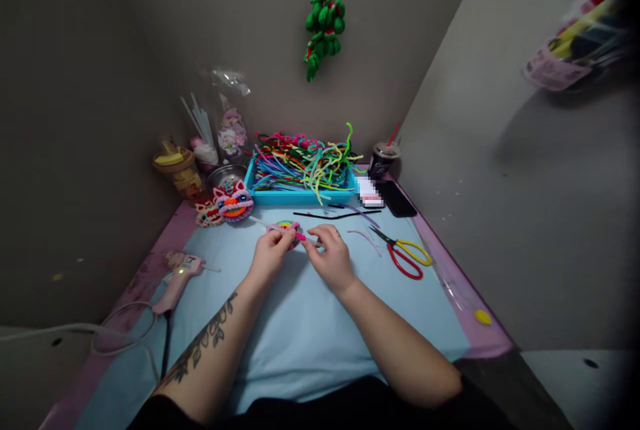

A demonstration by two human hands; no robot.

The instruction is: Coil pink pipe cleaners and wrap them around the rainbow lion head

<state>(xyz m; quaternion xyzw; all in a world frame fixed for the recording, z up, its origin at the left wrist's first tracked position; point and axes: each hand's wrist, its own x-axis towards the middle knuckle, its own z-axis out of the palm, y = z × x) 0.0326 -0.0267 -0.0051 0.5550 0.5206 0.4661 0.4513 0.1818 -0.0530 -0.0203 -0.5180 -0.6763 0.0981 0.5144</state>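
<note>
My left hand (273, 253) pinches a pale pink pipe cleaner (263, 222), whose straight end sticks out to the upper left. A brighter pink, wound section (300, 236) shows just past its fingertips. From the right, my right hand (330, 258) curls its thumb and fingers around the pipe cleaner's other end, which is mostly hidden. A small round multicoloured pipe-cleaner piece (285, 224) appears behind my left fingers, partly covered; whether it is held or lying on the cloth, I cannot tell.
A blue tray (300, 198) of pipe cleaners stands at the back. Finished lion-like faces (235, 205) lie left of it. Scissors (400, 250) and loose black stems (335, 215) lie right. A pink glue gun (180, 280), its light on, trails a cord on the left. A phone (399, 199) lies near a cup (383, 160).
</note>
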